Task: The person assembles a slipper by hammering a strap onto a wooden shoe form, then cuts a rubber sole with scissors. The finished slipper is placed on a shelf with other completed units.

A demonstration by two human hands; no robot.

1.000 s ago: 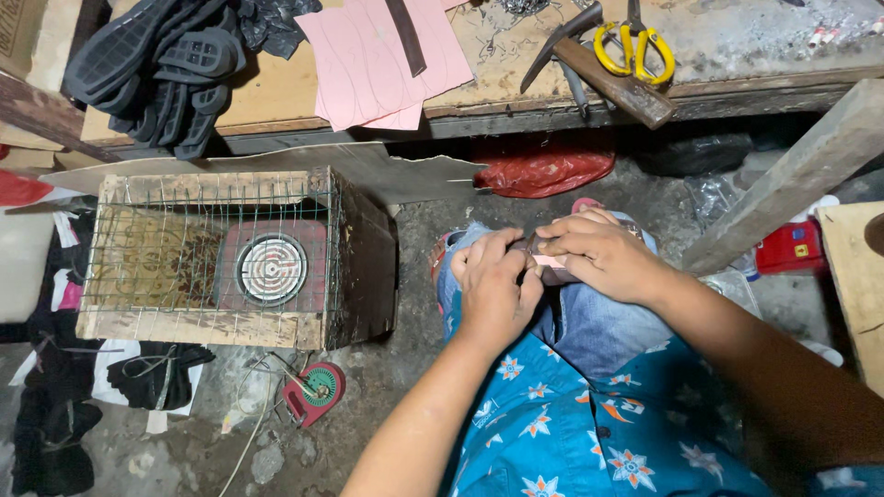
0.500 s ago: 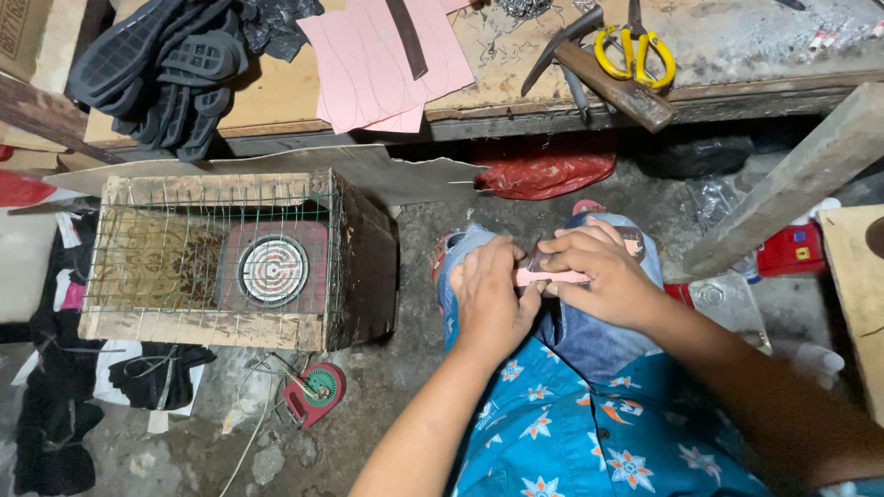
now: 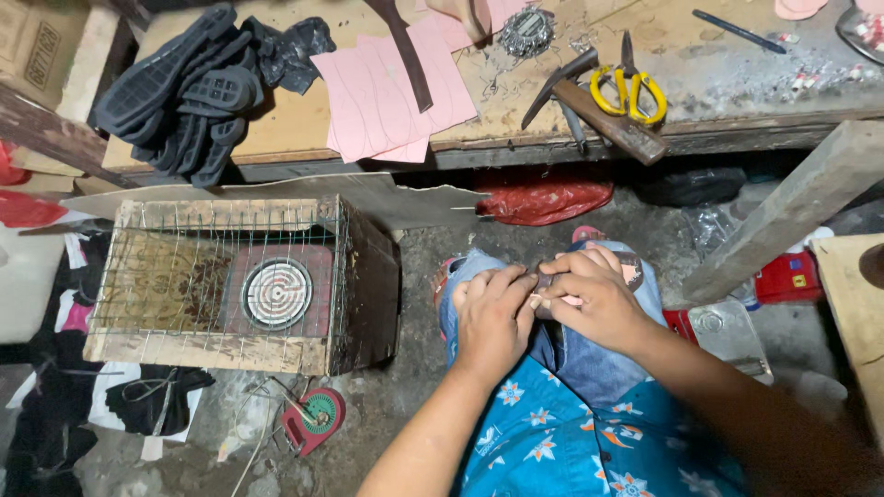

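A small pink-and-dark flat piece (image 3: 564, 287) is pinched between the fingertips of the left hand (image 3: 493, 317) and right hand (image 3: 594, 299), above the denim-clad knees (image 3: 589, 364).

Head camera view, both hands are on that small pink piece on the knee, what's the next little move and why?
Probably keep pressing along the small pink piece with the fingertips. Both the left hand and the right hand cover it on the knee, thumbs meeting at its near edge, so it looks mid-press. The scissors and hammer lie untouched on the workbench.
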